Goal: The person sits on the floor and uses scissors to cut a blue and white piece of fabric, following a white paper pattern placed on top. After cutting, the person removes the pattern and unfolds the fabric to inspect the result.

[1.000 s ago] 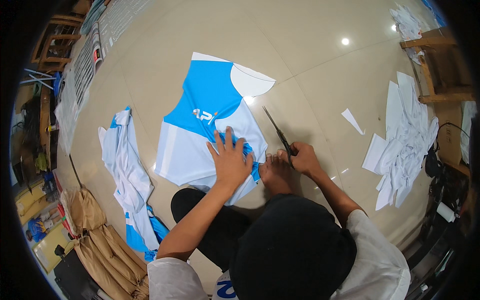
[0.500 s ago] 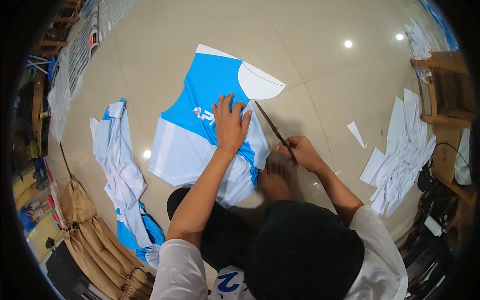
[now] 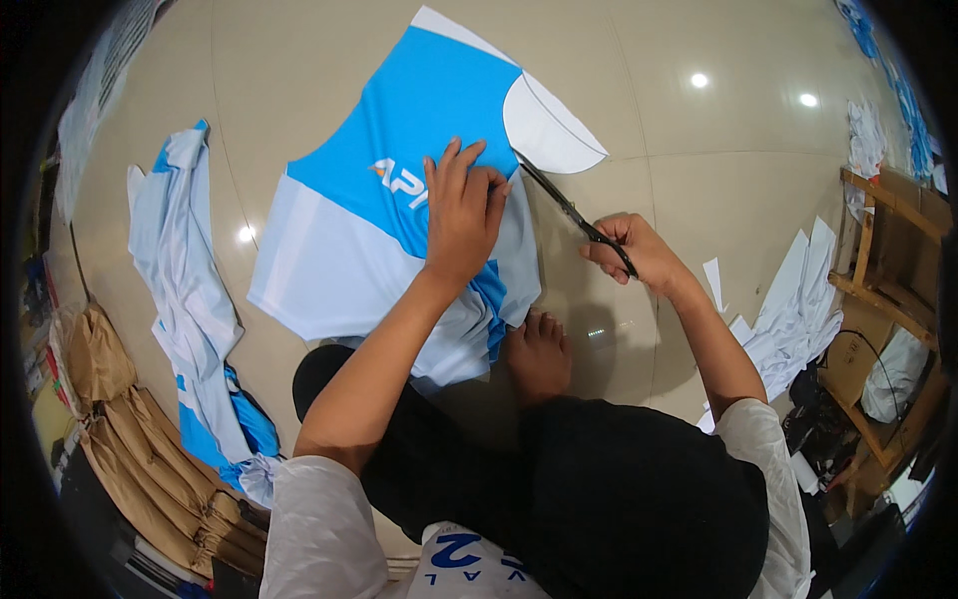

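A blue and pale-blue jersey panel (image 3: pixel 419 100) lies spread on the tiled floor in front of me. My left hand (image 3: pixel 461 215) rests on its middle with fingers extended, pressing the cloth down. In my right hand (image 3: pixel 641 255) is a pair of black scissors (image 3: pixel 569 208), gripped by its handles. The blade tips meet the panel's right edge, just below a white rounded section (image 3: pixel 544 128) marked with a dark curved line. Bunched pale-blue cloth (image 3: pixel 449 349) lies at the panel's near end, beside my bare foot (image 3: pixel 539 354).
At the left lies a crumpled blue and white cloth pile (image 3: pixel 190 270), with brown folded fabric (image 3: pixel 160 469) nearer. White cloth scraps (image 3: pixel 793 314) and a small white offcut (image 3: pixel 713 283) lie at the right. A wooden frame (image 3: pixel 868 235) stands at the far right.
The view has shifted, so the panel sits higher in the picture. My right hand has moved up with the scissors, whose tips are at the notch by the white section. The left hand stays on the cloth.
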{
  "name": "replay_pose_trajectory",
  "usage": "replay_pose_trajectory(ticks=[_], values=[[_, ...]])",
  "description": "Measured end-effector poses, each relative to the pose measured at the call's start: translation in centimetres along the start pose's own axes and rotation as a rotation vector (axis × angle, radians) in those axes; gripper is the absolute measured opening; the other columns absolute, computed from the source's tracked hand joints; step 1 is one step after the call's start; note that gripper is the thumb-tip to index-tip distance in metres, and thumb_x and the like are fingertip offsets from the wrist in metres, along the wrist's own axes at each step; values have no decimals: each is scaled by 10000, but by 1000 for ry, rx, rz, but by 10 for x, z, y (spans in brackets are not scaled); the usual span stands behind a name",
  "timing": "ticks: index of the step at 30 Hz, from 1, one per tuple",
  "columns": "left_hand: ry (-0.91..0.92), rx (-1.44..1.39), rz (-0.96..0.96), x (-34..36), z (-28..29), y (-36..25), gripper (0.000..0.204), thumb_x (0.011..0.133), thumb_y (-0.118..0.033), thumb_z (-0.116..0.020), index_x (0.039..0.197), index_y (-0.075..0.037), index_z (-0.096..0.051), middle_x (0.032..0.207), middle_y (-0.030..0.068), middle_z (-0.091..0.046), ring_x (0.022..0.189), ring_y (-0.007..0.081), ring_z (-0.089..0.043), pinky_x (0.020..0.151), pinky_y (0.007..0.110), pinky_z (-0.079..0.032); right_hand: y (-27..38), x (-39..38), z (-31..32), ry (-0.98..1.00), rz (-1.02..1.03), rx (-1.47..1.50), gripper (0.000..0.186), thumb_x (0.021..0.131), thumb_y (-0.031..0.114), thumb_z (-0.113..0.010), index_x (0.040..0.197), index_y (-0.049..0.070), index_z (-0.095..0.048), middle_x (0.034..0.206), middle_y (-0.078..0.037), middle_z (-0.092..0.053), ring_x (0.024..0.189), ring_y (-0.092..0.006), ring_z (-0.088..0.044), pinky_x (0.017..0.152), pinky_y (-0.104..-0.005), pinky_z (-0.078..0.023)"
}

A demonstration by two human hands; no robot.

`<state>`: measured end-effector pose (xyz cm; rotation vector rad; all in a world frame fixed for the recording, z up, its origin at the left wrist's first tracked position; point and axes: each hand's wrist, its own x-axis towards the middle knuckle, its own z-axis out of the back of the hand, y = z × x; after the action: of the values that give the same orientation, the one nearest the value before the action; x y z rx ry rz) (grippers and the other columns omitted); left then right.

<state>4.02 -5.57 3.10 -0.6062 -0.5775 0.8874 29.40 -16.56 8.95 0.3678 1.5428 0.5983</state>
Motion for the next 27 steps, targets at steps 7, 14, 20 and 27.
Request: replay_pose_trajectory(ticks=[7,14,20,27], values=[[-14,-7,-21,0,-1,2,88,1030,-141,-689,1073,-70,-660,1493,169,-557,1473,510,-444,1227,748,-228,5,9,-5,7,8,29,316,926,190,-781,695,94,-587,594,31,-548,482,-55,-474,480,-242,-367],[-17,-14,-25,-2,-3,6,105,1052,-180,-676,1100,-92,-643,1504,151,-551,1501,493,-418,1246,739,-201,9,12,-8,-15,39,36,371,923,221,-791,653,109,-561,545,36,-509,457,-54,-445,470,-239,-335],[-13,-6,-23,-4,-5,7,113,1060,-198,-671,1103,-99,-635,1519,147,-544,1518,477,-403,1250,735,-199,10,15,-6,-2,37,57,399,920,238,-804,639,116,-549,523,39,-486,441,-54,-429,460,-242,-317],[-5,-17,-12,-4,-5,8,125,1074,-220,-656,1116,-104,-635,1530,141,-543,1531,466,-388,1263,723,-189,12,15,-8,-8,50,48,384,913,241,-803,646,118,-556,513,46,-476,443,-49,-420,456,-241,-300]])
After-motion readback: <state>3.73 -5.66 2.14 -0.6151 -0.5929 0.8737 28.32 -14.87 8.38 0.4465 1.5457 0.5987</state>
